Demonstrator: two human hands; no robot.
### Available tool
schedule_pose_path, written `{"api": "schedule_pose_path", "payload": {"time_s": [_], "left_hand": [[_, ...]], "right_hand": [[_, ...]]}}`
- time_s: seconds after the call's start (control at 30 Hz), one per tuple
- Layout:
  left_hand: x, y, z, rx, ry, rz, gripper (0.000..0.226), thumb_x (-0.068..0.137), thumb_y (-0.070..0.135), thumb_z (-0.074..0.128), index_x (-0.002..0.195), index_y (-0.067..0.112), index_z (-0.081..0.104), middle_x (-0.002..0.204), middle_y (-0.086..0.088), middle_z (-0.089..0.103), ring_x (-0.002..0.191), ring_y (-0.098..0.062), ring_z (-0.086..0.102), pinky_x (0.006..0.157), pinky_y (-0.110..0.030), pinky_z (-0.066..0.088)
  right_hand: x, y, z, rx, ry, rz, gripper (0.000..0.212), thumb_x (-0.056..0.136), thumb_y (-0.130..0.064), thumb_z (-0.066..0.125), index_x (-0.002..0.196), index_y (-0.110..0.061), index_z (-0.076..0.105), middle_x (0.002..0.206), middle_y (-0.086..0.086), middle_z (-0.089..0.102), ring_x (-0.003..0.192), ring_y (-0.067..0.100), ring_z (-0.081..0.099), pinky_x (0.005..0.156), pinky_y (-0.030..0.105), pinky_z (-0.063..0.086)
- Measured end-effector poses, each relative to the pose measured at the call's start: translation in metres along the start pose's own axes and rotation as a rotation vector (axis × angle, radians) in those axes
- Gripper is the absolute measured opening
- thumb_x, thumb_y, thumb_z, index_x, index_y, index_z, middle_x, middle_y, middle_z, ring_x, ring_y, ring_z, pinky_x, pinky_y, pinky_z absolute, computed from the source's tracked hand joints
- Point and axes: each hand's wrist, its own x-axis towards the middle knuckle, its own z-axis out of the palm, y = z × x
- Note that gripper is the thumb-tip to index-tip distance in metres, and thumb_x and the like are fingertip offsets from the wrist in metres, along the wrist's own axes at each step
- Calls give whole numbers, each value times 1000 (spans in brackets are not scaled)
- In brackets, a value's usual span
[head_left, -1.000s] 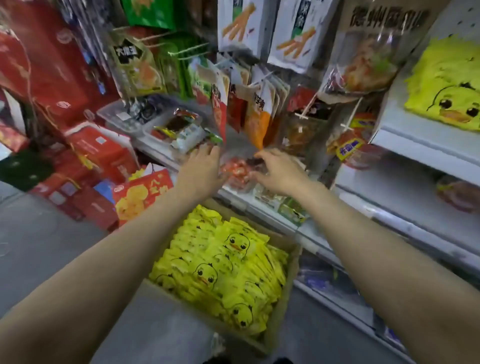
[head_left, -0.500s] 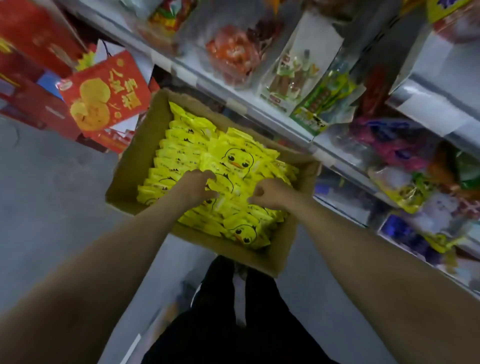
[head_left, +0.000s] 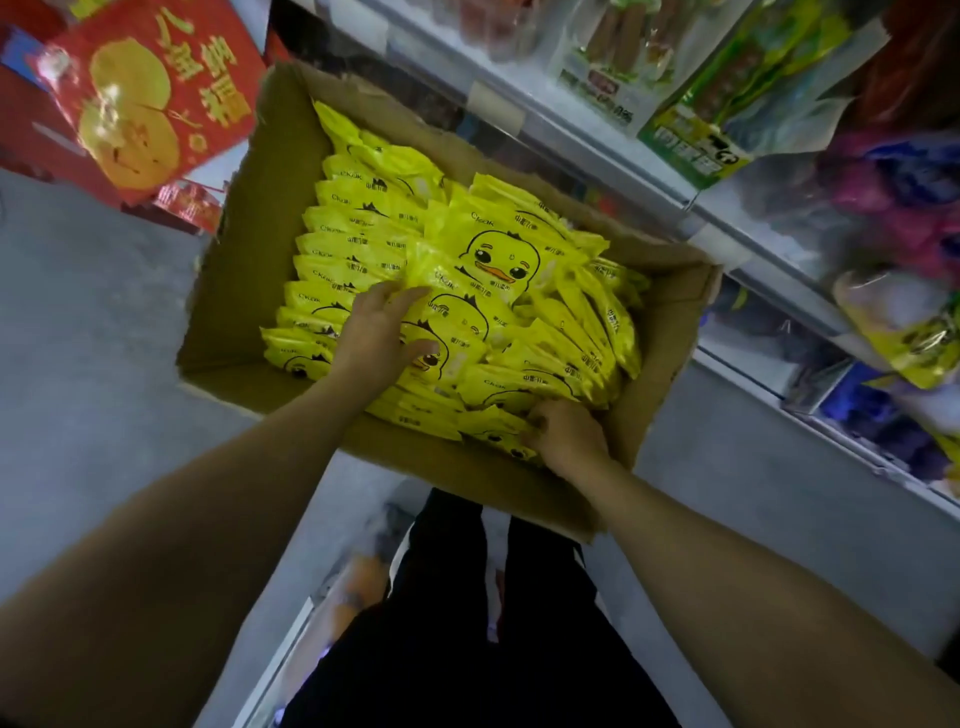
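An open cardboard box (head_left: 244, 270) on the floor is packed with several yellow packets (head_left: 498, 260) printed with a cartoon duck. My left hand (head_left: 379, 332) lies palm down on the packets in the middle of the box, fingers stretched forward and thumb spread to the right. My right hand (head_left: 563, 434) is at the box's near right corner. Its fingers are curled down into the packets there and grip them; the fingertips are hidden among the packets.
White shop shelves (head_left: 691, 208) with bagged snacks run along the right, close behind the box. A red and gold gift box (head_left: 145, 93) leans at the upper left. Grey floor (head_left: 93, 364) lies to the left. My dark trouser legs (head_left: 467, 623) stand below the box.
My view has dropped from the shelf to the box and come closer. Both hands came down from the shelf into the packets; the right hand has shifted to the near right corner.
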Motion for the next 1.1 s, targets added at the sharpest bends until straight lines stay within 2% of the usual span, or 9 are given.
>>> {"api": "schedule_pose_path", "payload": {"time_s": [0.1, 0.2, 0.37, 0.53, 0.73, 0.83, 0.93, 1.0, 1.1], "left_hand": [[13, 0, 0, 31, -48, 9, 77, 77, 44, 75, 145, 28, 42, 154, -11, 34, 144, -31, 24, 114, -44, 26], [18, -1, 0, 51, -94, -48, 81, 75, 42, 78, 145, 30, 40, 151, -10, 37, 142, -30, 26, 112, -45, 31], [24, 2, -8, 308, -88, -103, 65, 70, 45, 81, 126, 32, 51, 132, -5, 53, 127, -31, 37, 101, -44, 34], [13, 5, -18, 440, -205, -136, 45, 77, 54, 71, 117, 35, 66, 126, -5, 59, 131, -31, 33, 104, -42, 29], [-12, 19, -58, -87, -96, -216, 60, 75, 49, 74, 106, -2, 65, 104, -25, 64, 106, -41, 53, 86, -42, 43], [-26, 46, -84, -233, -99, -192, 58, 80, 48, 70, 112, 0, 60, 104, -23, 61, 101, -36, 57, 77, -38, 43], [-44, 88, -105, -310, -51, -128, 63, 91, 40, 63, 142, 8, 44, 146, -17, 44, 135, -31, 40, 105, -39, 36], [-56, 123, -114, -345, -31, -77, 64, 95, 39, 58, 146, 7, 38, 152, -12, 38, 140, -29, 34, 111, -38, 30], [-78, 181, -124, -459, 51, 14, 26, 93, 35, 63, 111, 16, 64, 99, 6, 71, 104, -23, 57, 83, -26, 47]], "right_hand": [[4, -2, -3, 77, -59, -58, 19, 86, -37, 73, 95, -21, 67, 99, 1, 65, 94, 22, 61, 75, 31, 47], [8, 0, -19, 205, -221, -162, 23, 90, -34, 69, 80, -25, 51, 81, -3, 53, 78, 17, 50, 66, 32, 38], [8, -4, -35, 442, -204, -243, 17, 95, -33, 63, 105, -19, 60, 112, 8, 65, 105, 24, 61, 87, 38, 48], [-1, -15, -46, 479, -26, -234, 33, 99, -38, 55, 115, -11, 65, 110, 9, 68, 104, 27, 62, 89, 42, 50], [-29, -11, -93, 600, 77, -182, 42, 85, -51, 68, 112, -18, 68, 110, 0, 70, 102, 18, 65, 84, 34, 51], [-55, -10, -128, 694, 76, -222, 30, 78, -43, 78, 99, -26, 67, 103, -4, 72, 94, 12, 69, 82, 31, 55], [-82, -5, -165, 765, 118, -271, 34, 73, -34, 85, 100, -29, 66, 103, -5, 74, 88, 7, 71, 75, 25, 57], [-101, 2, -192, 773, 177, -318, 40, 71, -33, 87, 105, -27, 67, 102, -6, 75, 90, 9, 72, 79, 30, 58], [-139, 23, -235, 833, 261, -390, 41, 73, -26, 86, 109, -23, 67, 99, -6, 75, 86, 10, 73, 80, 34, 60]]}}
